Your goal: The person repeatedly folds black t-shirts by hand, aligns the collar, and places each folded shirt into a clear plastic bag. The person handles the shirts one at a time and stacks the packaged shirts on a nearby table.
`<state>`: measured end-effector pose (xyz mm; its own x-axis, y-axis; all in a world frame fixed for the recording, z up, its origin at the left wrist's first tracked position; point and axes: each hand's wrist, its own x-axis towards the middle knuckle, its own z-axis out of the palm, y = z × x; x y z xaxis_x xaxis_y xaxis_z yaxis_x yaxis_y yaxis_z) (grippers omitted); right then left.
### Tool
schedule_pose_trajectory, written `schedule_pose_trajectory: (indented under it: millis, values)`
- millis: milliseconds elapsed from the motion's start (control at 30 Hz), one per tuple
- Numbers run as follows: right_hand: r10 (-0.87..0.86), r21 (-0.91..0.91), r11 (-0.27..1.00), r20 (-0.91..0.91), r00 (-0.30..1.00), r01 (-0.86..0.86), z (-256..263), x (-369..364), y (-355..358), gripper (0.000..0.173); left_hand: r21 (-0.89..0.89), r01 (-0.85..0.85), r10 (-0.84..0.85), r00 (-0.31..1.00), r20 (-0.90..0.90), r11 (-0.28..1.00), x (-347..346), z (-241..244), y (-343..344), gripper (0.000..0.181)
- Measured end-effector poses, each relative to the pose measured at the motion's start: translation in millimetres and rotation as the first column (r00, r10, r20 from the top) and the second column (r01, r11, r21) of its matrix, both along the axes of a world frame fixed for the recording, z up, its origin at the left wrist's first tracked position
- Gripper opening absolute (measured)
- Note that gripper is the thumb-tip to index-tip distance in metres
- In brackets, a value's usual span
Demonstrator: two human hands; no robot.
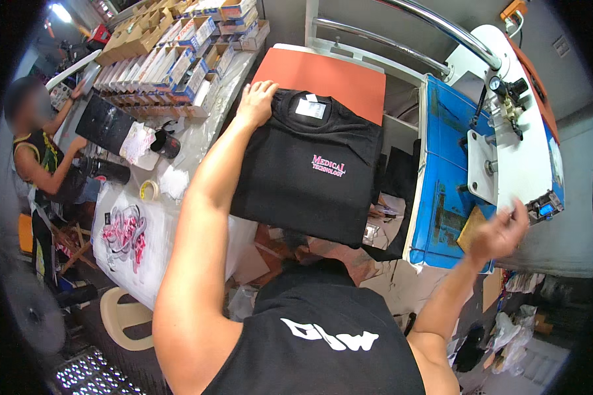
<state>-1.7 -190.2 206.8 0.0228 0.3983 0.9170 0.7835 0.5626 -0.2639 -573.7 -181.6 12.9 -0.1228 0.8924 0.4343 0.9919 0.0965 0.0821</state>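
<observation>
A black T-shirt [296, 182] with a small pink and white chest print lies over an orange heat-press platen [321, 74], its collar and white neck label towards the far edge. My left hand [259, 101] rests on the shirt's far left shoulder, fingers over the fabric and the platen; whether it pinches the cloth cannot be told. My right hand [503, 232], blurred, is raised at the right beside the press's small control box [546, 208], with fingers partly curled. Below that hand, a yellow piece [469, 229] lies on the blue press part [444, 232].
The white press head [519, 143] with gauge and valves stands right, below chrome rails [380, 37]. On the left are stacked cardboard boxes [178, 64], a tape roll [148, 190], a printed white sheet [163, 232] and a beige chair [123, 321]. Another person [39, 153] works at the far left.
</observation>
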Motion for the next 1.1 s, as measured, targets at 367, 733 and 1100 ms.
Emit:
schedule_pose_trajectory:
  millis: [367,733,1100]
  values:
    - [0.78,-0.832,0.502,0.319,0.538,-0.235,-145.3,-235.1,168.5,0.027,0.248,0.347,-0.36,0.933,0.006,0.904,22.5,145.7,-111.7,0.017]
    - [0.904,-0.884,-0.3,-0.144,-0.402,-0.357,58.1,-345.2,-55.8,0.041,0.203,-0.673,0.409,0.631,0.659,0.711,258.0,197.7,-550.2,0.033]
    - [0.416,-0.907,-0.377,0.017,-0.909,-0.19,-22.8,-356.5,-362.3,0.018,-0.242,-0.967,0.739,-0.219,0.637,-0.079,644.3,192.8,-678.5,0.034]
